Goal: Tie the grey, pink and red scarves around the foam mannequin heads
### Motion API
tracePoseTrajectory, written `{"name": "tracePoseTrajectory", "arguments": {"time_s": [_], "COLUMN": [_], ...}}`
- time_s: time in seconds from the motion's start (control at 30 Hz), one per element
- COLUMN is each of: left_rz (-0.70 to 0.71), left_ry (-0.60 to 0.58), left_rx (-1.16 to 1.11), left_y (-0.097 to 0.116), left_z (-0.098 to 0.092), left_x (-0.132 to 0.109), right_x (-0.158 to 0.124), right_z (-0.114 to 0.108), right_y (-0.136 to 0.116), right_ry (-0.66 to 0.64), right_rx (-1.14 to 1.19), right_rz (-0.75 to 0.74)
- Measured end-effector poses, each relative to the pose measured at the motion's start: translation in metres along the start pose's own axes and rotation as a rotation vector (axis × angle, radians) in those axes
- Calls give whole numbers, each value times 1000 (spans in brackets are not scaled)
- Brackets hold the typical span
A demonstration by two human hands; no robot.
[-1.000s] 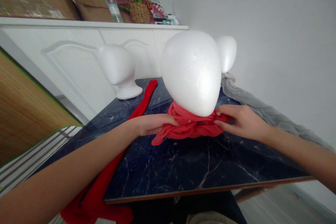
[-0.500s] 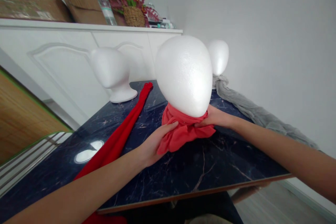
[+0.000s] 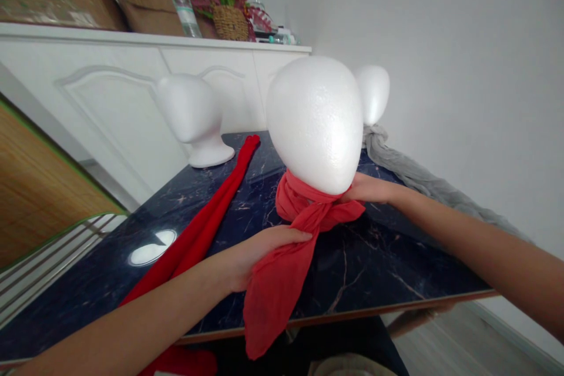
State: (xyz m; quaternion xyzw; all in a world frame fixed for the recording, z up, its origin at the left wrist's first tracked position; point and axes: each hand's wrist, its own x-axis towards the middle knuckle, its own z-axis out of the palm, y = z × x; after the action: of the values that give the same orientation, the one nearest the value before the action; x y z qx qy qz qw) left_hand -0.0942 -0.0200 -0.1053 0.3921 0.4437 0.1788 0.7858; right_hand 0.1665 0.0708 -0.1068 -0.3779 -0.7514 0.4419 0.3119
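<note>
A white foam head (image 3: 315, 123) stands upright near the middle of the dark marbled table. Around its neck is a coral-red scarf (image 3: 275, 288), crossed at the front, with one end hanging down over the table's front edge. My left hand (image 3: 268, 247) is closed on that hanging end, thumb on top. At the right side of the neck, my right hand (image 3: 368, 189) is closed on the scarf near its short right end; its fingertips are partly hidden by the cloth and the head.
A bright red scarf (image 3: 215, 205) lies lengthwise on the table (image 3: 352, 282), left of centre. Behind it stands a bare foam head (image 3: 191, 111). Another foam head (image 3: 373, 94) with a grey scarf (image 3: 418, 176) is at the back right. A white cabinet (image 3: 114, 100) stands behind.
My left hand has drawn one scarf end down and toward me, so it hangs long over the edge. My right hand stays by the neck. The view has shifted slightly.
</note>
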Motion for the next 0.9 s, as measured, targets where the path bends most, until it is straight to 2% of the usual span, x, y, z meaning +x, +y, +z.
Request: {"name": "tracePoseTrajectory", "arguments": {"time_s": [0.1,0.2,0.37,0.5,0.57,0.63,0.7,0.77,0.83,0.9], "left_rz": [-84,-81,-117,-86,-21,59,189,340,466,570], "left_ry": [13,-30,-58,-28,-14,9,99,266,438,599], "left_rx": [-116,-154,-107,142,357,665,1019,1282,1370,1327], "left_y": [-6,-8,-5,-2,0,3,7,14,20,25], "left_z": [1,-2,-11,-10,-3,5,9,7,-5,-23], "left_x": [1,3,4,2,-2,-10,-20,-29,-31,-26], "right_x": [2,4,7,8,6,4,0,-5,-12,-20], "right_z": [-3,-2,0,1,1,0,-4,-11,-21,-30], "right_y": [0,-1,-2,4,7,9,8,5,1,-2], "right_ry": [43,62,71,74,93,111,68,-38,-130,-134], "right_rx": [-11,39,111,129,135,143,153,167,203,239], "right_rz": [70,129,167,113,96,80,45,-2,-31,-23]}}
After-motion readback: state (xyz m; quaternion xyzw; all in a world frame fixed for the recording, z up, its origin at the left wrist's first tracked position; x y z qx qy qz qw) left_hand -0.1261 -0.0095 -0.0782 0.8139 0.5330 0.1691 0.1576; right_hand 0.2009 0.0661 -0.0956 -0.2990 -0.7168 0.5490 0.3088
